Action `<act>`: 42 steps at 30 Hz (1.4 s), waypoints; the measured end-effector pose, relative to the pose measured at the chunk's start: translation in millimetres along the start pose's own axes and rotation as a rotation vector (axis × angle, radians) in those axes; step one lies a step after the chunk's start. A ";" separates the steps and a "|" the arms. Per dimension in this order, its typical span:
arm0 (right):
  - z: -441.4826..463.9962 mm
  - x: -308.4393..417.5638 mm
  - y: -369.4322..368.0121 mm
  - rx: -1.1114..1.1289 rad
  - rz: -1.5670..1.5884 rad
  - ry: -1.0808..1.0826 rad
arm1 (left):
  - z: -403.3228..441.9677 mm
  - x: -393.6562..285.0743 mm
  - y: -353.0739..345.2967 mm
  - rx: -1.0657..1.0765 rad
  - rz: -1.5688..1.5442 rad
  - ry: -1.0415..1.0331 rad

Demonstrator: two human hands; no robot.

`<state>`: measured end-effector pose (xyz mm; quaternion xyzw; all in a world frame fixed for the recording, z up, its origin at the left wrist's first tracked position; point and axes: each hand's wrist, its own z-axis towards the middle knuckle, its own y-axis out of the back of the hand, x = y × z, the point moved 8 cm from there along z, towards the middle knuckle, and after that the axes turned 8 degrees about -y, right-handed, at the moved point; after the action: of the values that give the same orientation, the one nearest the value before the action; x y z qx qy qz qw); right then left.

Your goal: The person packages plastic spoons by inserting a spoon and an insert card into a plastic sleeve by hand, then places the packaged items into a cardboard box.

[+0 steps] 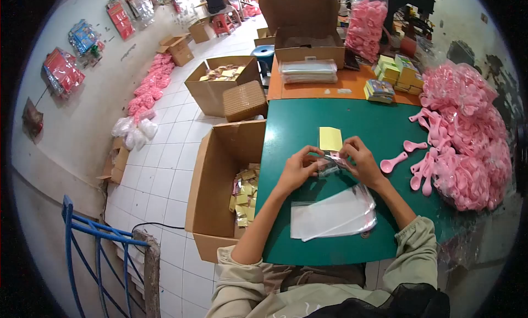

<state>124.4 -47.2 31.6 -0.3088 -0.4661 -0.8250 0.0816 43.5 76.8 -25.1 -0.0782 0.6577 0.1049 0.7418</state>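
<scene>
1. Left hand [300,166] and right hand [360,155] worked close together but apart in the head view, fingertips bent over a small clear packet [329,166] between them, one at each side; this two-sided grip probably served to keep the flimsy film taut and steady

2. That packet was just above the green desk [297,120], in front of the person's chest, with a yellow card [330,139] at its far end, pointing away from the body; whether the card sat inside the film or only beneath it, I cannot tell

3. Flat clear sleeves [330,216] lay fanned on the near side, between the forearms, perhaps so that single ones came up easily

4. Loose pink spoons [393,163] lay to the right of the right hand, beside a large heap of bagged spoons [467,98], likely kept on that side for a short reach

5. An open carton [203,199] stood against the desk's left side, lower than its top, with yellow-topped packets [243,199] inside; its open mouth beside the edge seemed handy for dropping things in

6. Farther off, small yellow-and-green boxes [379,91] and stacked clear bags [308,71] rested on an orange surface [297,91], presumably out of the way of the hands
</scene>
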 end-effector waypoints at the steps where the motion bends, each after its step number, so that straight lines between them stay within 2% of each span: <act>1: -1.0 -0.9 1.4 -0.040 0.032 0.024 | -0.3 -5.6 1.3 -0.011 0.135 -0.014; 2: -2.4 -4.7 0.6 -0.023 0.079 0.005 | 0.1 -7.9 0.8 -0.019 0.263 -0.025; 5: -10.1 -19.1 -1.4 0.045 0.148 -0.080 | 4.5 -8.7 -3.2 0.017 0.381 -0.111; 8: -10.4 -10.7 8.4 -0.003 0.225 -0.102 | 5.9 -6.2 -1.9 -0.040 0.273 -0.094; 12: -13.2 -13.5 -4.1 -0.027 0.102 -0.099 | 5.5 -8.5 -1.1 -0.065 0.258 -0.096; 19: -11.9 -17.3 3.8 -0.092 0.390 -0.254 | 4.8 -7.5 -1.7 -0.105 0.195 -0.103; 22: -11.8 -22.7 -4.2 -0.041 0.330 -0.210 | 5.9 -2.5 -0.7 -0.103 0.136 -0.093; 31: -11.7 -42.0 -14.6 -0.044 0.735 -0.352 | 4.9 0.4 0.1 -0.132 0.119 -0.094; 34: -15.1 -50.8 -24.0 -0.042 0.963 -0.547 | 4.9 1.9 -2.1 -0.116 0.183 -0.095; 38: -17.1 -61.8 -35.6 -0.004 0.932 -0.650 | 5.8 4.9 -3.4 -0.076 0.337 -0.038; 42: -14.8 -67.5 -37.2 -0.074 0.804 -0.630 | 5.5 6.0 -0.2 -0.142 0.267 -0.015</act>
<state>156.0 -49.2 -40.2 -0.7002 -0.2829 -0.6114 0.2367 49.4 78.3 -30.4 -0.0416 0.6478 0.2492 0.7187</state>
